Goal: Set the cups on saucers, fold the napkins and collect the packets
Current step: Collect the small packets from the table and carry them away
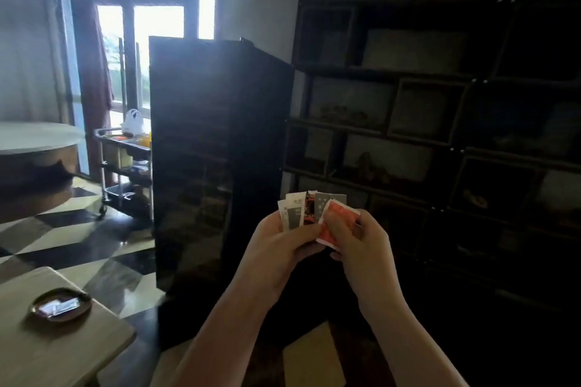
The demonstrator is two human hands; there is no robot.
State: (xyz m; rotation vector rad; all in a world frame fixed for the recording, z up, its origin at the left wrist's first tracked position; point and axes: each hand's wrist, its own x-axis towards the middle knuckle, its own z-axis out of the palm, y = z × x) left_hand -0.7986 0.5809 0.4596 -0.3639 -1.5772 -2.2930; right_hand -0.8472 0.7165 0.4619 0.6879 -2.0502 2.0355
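Between both hands, light, slippery packets (pixel 301 209) are fanned; left hand (pixel 279 248) grips them, right hand (pixel 358 242) pinches the orange packet (pixel 338 220) by its edge.

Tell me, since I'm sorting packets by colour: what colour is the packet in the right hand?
Orange-red with white edges, the packet pinched by the right hand; head view.

packets (pixel 309 209): lower halves hidden by fingers | shelf (pixel 440 104) contents: too dark

Looks like a restaurant or tea-house dining rm; steel service trolley (pixel 125 166) w/ supplies by the window; round table (pixel 37 138); tall dark cabinet (pixel 220 166); wall of display cubbies (pixel 440 104); checkered floor (pixel 78 239).
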